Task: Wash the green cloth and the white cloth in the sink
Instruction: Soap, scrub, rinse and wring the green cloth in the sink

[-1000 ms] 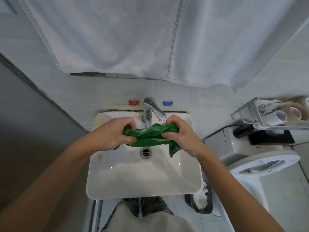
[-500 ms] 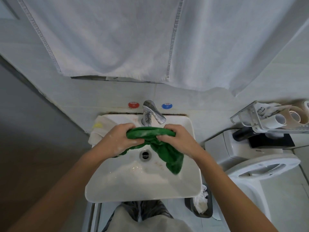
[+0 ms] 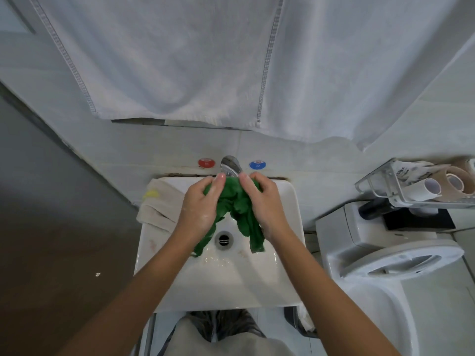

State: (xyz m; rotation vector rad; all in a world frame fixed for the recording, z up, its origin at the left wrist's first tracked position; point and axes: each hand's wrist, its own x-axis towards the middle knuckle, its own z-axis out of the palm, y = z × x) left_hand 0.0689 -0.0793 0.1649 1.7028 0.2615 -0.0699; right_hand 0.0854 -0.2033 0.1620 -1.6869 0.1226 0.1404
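Observation:
A wet green cloth (image 3: pixel 236 201) is bunched between both hands over the white sink (image 3: pixel 231 283), just under the chrome tap (image 3: pixel 230 167). My left hand (image 3: pixel 199 206) grips its left side and my right hand (image 3: pixel 264 205) grips its right side, the two hands close together. Two loose ends of the cloth hang down on either side of the drain (image 3: pixel 224 238). A white cloth (image 3: pixel 159 204) with a yellow mark lies folded on the sink's back left corner, touching my left wrist area.
A large white towel (image 3: pixel 205 60) hangs on the wall above the tap. Red (image 3: pixel 206 162) and blue (image 3: pixel 257 164) knobs flank the tap. A toilet (image 3: pixel 390 255) stands to the right, with a wire rack of paper rolls (image 3: pixel 426 186) above it. A bin sits below the sink's right side.
Both hands have come closer together and moved up toward the tap, bunching the green cloth more tightly. The cloth's ends now hang on both sides of the drain.

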